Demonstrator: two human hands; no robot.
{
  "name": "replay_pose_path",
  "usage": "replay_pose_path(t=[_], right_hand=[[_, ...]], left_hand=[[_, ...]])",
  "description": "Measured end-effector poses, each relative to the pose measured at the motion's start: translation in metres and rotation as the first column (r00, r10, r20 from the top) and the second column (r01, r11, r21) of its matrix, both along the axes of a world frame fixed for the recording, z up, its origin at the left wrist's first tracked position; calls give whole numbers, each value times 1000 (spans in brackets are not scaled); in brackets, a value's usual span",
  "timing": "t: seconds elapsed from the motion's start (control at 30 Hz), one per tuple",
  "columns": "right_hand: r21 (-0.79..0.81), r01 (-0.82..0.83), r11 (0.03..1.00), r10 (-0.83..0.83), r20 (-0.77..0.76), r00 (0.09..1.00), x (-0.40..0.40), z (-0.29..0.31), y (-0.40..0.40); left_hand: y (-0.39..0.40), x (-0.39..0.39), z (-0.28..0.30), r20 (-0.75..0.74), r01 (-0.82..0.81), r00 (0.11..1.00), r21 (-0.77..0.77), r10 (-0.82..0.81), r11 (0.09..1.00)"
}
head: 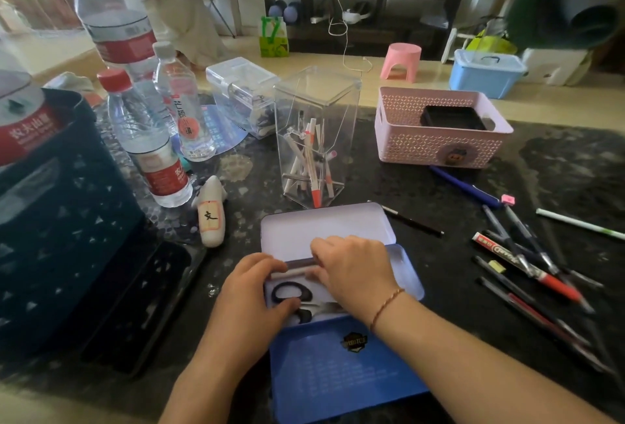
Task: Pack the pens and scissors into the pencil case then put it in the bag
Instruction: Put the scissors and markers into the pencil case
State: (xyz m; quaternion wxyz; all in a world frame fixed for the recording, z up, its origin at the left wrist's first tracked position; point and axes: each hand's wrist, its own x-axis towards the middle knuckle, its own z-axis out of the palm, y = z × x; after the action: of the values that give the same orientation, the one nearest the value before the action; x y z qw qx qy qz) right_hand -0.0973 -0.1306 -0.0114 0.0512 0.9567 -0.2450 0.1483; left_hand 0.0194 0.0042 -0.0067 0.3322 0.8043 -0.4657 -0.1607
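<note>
Both hands work inside the open case (341, 220), a blue tin lying on the dark table (558, 166) just in front of the person. The left hand (252, 291) comes in from below, palm down, fingers curled over the case's left end; its fingertips pinch the left end of a pen (297, 268) that lies across the tray, and its thumb rests near the scissors (291, 293). The right hand (351, 271) reaches across from the right, knuckles up, wrist bent, a thin bracelet (385, 308) on it. Its fingers are curled down onto the same pen, but the back of the hand hides the fingertips, so how firmly they grip it cannot be told.

The scissors lie in the tray below the pen, black handles to the left, blades hidden under the right hand. The case's lid stands open behind the hands, and a blue panel (341, 366) lies toward the person.

To the right, loose pens (527, 264) lie scattered on the table, well apart from the case. Just behind the lid stands a clear box (318, 132) with pens upright in it. A pink basket (439, 129) sits farther right, water bottles (145, 139) stand at left, and a dark crate (61, 207) fills the left edge. A small white figure (211, 214) lies beside the case's left corner.
</note>
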Motion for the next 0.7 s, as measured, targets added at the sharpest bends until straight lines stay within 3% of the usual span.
replay_pose_path(t=[0.13, 0.2, 0.23, 0.3, 0.37, 0.47, 0.57, 0.63, 0.7], right_hand=[[105, 49, 993, -57, 82, 995, -19, 9, -15], [126, 182, 975, -211, 279, 937, -45, 19, -43], [163, 278, 947, -316, 299, 900, -58, 23, -63], [182, 502, 845, -522, 83, 849, -75, 26, -97], [148, 601, 785, -579, -169, 798, -80, 20, -118], [156, 556, 816, -531, -177, 829, -77, 12, -124], [40, 528, 848, -511, -205, 835, -77, 11, -122], [49, 553, 832, -546, -101, 832, -84, 14, -121], [119, 505, 855, -519, 160, 840, -95, 20, -114]], left_hand=[[1, 2, -2, -17, -8, 1000, -33, 8, 999], [2, 4, 1, -31, 24, 999, -30, -25, 999], [3, 6, 2, -33, 41, 999, -16, -41, 999], [4, 7, 3, -30, 53, 998, 4, -53, 999], [5, 6, 3, -27, 49, 998, -1, -49, 999], [3, 4, 0, -3, 63, 998, 7, -63, 998], [0, 2, -1, 40, 71, 997, 29, -72, 997], [-1, 1, 0, 47, 72, 996, 56, -75, 996], [-2, 0, -1, 71, 91, 993, 98, -98, 991]])
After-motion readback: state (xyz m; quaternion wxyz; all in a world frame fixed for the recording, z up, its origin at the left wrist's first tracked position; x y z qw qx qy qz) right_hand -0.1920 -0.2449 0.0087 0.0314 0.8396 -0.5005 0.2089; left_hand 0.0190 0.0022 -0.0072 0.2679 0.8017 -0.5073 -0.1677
